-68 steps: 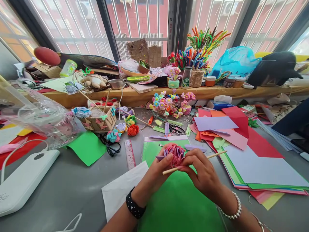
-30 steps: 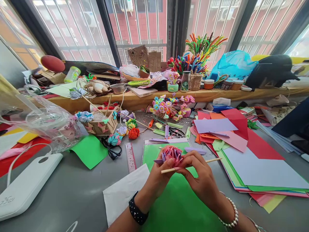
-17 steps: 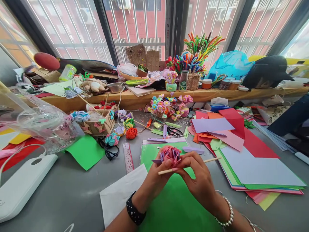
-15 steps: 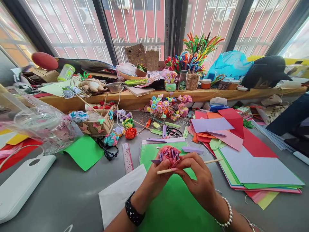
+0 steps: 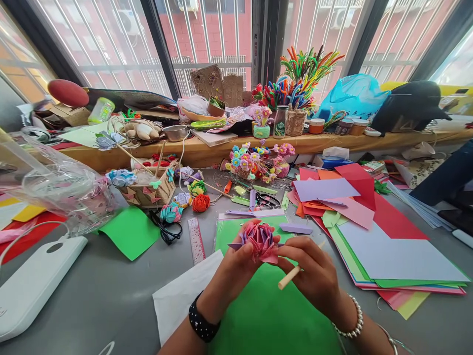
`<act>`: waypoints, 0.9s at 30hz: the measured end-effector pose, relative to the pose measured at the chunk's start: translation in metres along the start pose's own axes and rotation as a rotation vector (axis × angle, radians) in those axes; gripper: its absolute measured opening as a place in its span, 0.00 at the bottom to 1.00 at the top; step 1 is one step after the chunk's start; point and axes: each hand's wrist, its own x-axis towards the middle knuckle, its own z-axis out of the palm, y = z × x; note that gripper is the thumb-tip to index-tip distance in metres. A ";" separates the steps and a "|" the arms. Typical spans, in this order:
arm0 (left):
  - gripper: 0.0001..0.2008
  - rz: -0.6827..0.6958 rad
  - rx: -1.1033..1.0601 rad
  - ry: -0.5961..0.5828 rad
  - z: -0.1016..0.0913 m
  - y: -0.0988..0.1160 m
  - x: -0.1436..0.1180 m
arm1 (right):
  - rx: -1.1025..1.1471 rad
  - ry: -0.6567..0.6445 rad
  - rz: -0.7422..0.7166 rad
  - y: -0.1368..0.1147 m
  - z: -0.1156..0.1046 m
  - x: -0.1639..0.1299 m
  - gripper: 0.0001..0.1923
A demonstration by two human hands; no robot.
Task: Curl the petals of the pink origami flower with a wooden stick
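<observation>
A pink and purple folded paper flower [image 5: 259,240] rests in my left hand [image 5: 231,271], whose thumb and fingers are closed around it. A purple paper point sticks out at the flower's left side. My right hand [image 5: 314,271] is closed on a thin wooden stick [image 5: 288,278], which passes between its fingers and slants toward me. The same hand's fingertips touch the flower's right edge, at a pink petal. Beneath both hands lies a green sheet [image 5: 273,315].
Coloured paper [image 5: 399,261] is piled at the right. A pink ruler [image 5: 196,241] and a white sheet [image 5: 185,296] lie left of my hands. Several finished paper flowers [image 5: 200,202] sit near a cardboard box [image 5: 151,195]. A white power strip [image 5: 40,288] occupies the left side.
The stick has swung from lying across under the flower to pointing toward me, with its near end clear of the flower. My right fingers have moved up onto the flower's edge.
</observation>
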 end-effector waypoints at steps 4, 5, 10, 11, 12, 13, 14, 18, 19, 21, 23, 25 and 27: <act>0.21 -0.008 0.005 -0.001 0.004 -0.003 -0.001 | 0.018 0.008 -0.008 -0.001 -0.001 -0.002 0.06; 0.21 -0.010 0.012 -0.001 0.005 -0.003 -0.002 | 0.016 0.009 -0.013 -0.001 -0.001 -0.003 0.06; 0.21 0.015 0.097 -0.019 0.004 -0.003 -0.001 | -0.018 0.026 -0.036 -0.001 -0.002 -0.001 0.05; 0.21 0.023 0.128 -0.022 0.004 -0.003 -0.001 | -0.025 0.032 -0.040 -0.001 -0.001 -0.001 0.05; 0.21 0.034 0.166 -0.024 0.003 -0.002 -0.001 | -0.030 0.038 -0.047 -0.001 -0.001 0.000 0.06; 0.22 0.048 0.211 -0.026 0.003 -0.002 -0.001 | -0.036 0.044 -0.054 -0.001 -0.001 0.000 0.06; 0.22 0.065 0.259 -0.028 0.002 -0.001 -0.002 | -0.041 0.052 -0.063 -0.001 -0.001 0.000 0.07; 0.23 0.116 0.363 -0.049 0.002 0.005 -0.004 | -0.044 0.066 -0.069 -0.002 -0.002 0.001 0.08; 0.25 0.118 0.348 -0.054 0.002 0.007 -0.004 | -0.045 0.066 -0.059 -0.002 -0.004 0.001 0.06; 0.29 0.119 0.293 -0.066 0.001 0.011 -0.004 | -0.054 0.072 -0.042 -0.001 -0.007 0.002 0.03; 0.29 0.121 0.252 -0.097 -0.001 0.015 -0.003 | -0.076 0.083 -0.034 0.001 -0.011 0.004 0.06; 0.27 0.124 0.245 -0.118 -0.002 0.019 -0.003 | -0.100 0.091 -0.015 0.005 -0.015 0.005 0.10; 0.26 0.120 0.249 -0.106 -0.003 0.022 -0.003 | -0.102 0.081 0.015 0.009 -0.018 0.006 0.12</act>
